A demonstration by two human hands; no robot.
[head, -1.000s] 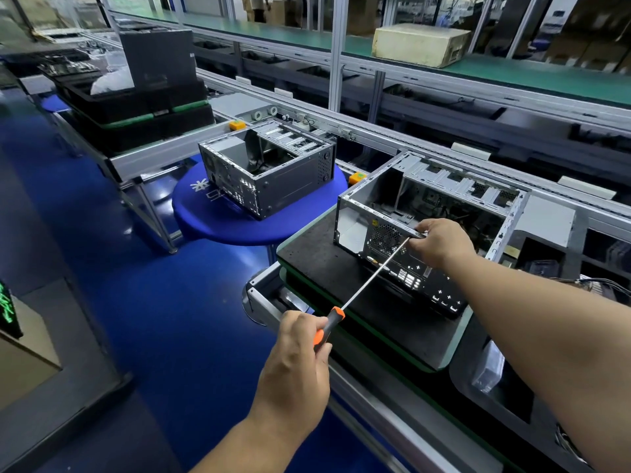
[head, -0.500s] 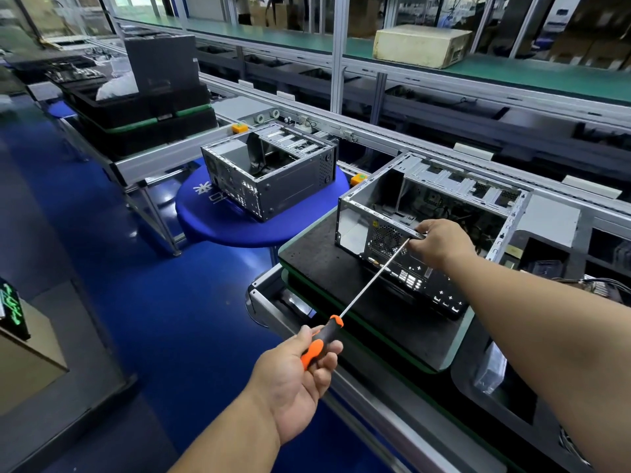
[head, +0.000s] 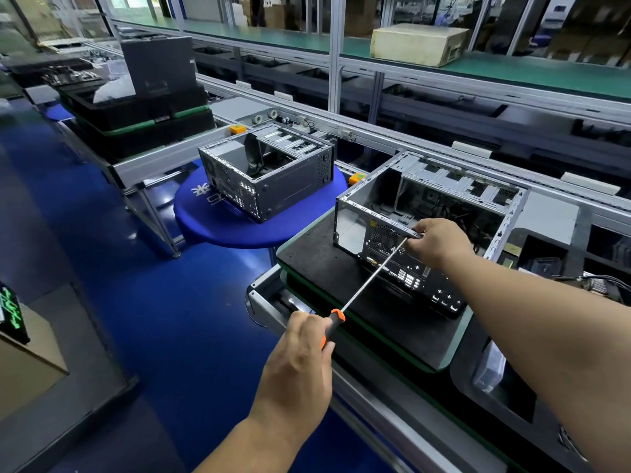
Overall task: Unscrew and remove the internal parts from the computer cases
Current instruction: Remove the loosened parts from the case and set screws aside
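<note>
An open grey computer case (head: pixel 372 213) lies on its side on a black foam pad (head: pixel 317 264), rear ports facing me. My left hand (head: pixel 300 356) grips the orange-and-black handle of a long screwdriver (head: pixel 370 278), whose shaft runs up to the case's rear top edge. There my right hand (head: pixel 438 242) pinches the shaft tip against the rear rim; the tip itself is hidden under my fingers. A second open case (head: pixel 269 179) sits on a round blue stool (head: pixel 211 227) to the left.
A conveyor rail (head: pixel 426 145) runs behind both cases. Stacked black trays (head: pixel 136 114) stand at far left on a metal bench. A beige box (head: pixel 416 42) rests on the green upper shelf. Black bins (head: pixel 546 264) with cables lie right of the near case. Blue floor lies below left.
My left hand has rolled on the handle, palm-up half a second ago and knuckles-up again now, turning the screwdriver. My right hand stays at the case's rear edge.
</note>
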